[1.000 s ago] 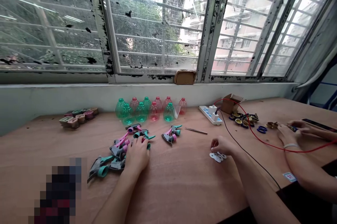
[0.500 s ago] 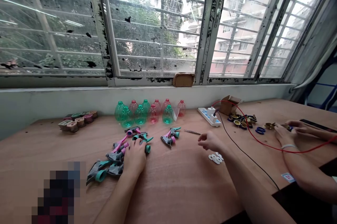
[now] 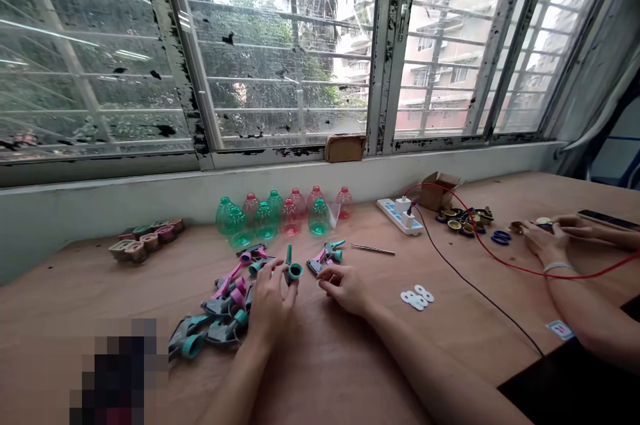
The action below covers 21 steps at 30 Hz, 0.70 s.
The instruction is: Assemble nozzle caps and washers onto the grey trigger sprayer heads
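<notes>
Teal nozzle piece [image 3: 295, 270] sits pinched between the fingertips of the left hand [image 3: 273, 298], over the middle of the tabletop [image 3: 310, 372], its lower side hidden by the fingers. Right hand [image 3: 345, 290], fingers curled close together, rests just beside it, apparently holding nothing. Spray heads [image 3: 225, 308] lie heaped by the left wrist. Pixelated blur [image 3: 117, 372] masks the near edge. Far right, a co-worker's hands [image 3: 547, 238] hold something small, hard to make out.
</notes>
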### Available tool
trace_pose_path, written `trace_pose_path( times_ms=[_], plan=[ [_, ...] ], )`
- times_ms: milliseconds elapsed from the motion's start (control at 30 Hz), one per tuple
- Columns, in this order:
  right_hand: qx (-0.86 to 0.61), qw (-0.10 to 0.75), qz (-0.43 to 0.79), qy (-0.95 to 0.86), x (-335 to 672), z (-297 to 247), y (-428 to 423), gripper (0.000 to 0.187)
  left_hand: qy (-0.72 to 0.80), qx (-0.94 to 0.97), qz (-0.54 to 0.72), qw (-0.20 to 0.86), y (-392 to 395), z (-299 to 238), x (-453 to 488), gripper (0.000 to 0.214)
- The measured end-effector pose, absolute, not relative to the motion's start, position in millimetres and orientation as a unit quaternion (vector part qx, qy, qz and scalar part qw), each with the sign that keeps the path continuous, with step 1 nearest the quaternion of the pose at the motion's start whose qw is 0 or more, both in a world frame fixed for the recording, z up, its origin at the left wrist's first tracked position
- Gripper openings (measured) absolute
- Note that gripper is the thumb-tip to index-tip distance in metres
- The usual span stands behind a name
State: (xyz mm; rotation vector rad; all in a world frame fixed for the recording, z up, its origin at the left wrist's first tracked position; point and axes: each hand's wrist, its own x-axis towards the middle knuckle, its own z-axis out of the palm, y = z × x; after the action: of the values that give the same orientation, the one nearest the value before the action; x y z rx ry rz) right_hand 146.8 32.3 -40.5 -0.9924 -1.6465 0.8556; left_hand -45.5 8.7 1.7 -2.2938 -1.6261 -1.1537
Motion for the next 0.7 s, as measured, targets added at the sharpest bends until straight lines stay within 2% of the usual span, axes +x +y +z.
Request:
trace_pose_path(
  times_ms=[100, 333, 567, 700],
  plan=[
    [-0.392, 0.508, 0.39, -0.66, 150.5, -42.1, 28.3, 0.02, -0.506, -0.762, -0.404, -0.004, 2.2, 0.2, -40.3, 0.02],
    [-0.372, 0.531, 0.445, -0.617, 156.2, -41.5, 25.8, 0.029, -0.481, -0.8, -0.343, -0.101, -5.9, -1.5, -34.7, 0.024],
    [-0.333, 0.554, 0.475, -0.597, 156.0, -33.6, 19.1, 0.025, -0.445, -0.833, -0.302, -0.133, -7.4, -4.2, -29.7, 0.016],
    [-0.303, 0.521, 0.513, -0.611, 154.2, -34.2, 15.2, 0.022, -0.436, -0.836, -0.294, -0.156, -7.2, -7.0, -29.1, 0.022]
  ],
)
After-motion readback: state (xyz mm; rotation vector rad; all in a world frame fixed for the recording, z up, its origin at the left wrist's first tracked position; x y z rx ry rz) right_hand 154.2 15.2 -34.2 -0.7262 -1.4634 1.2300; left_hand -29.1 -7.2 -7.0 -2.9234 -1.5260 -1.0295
